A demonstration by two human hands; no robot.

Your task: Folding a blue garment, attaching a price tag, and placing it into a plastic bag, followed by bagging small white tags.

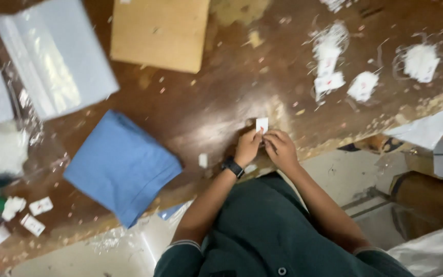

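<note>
I see my left hand [247, 146] and right hand [280, 149] pinched together on a small white tag [262, 124], just right of the folded blue cloth [121, 166]; it looks light, thin and bendable, best gripped by its edges.

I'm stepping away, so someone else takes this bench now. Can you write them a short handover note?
Left hand and right hand meet at the table edge, both pinching one small white tag.
A folded blue cloth lies to the left, not bagged. Clear bags and a cardboard sheet lie beyond it.
More white tags are scattered on the brown table, to the right.
The tag is attached to nothing yet.
</note>
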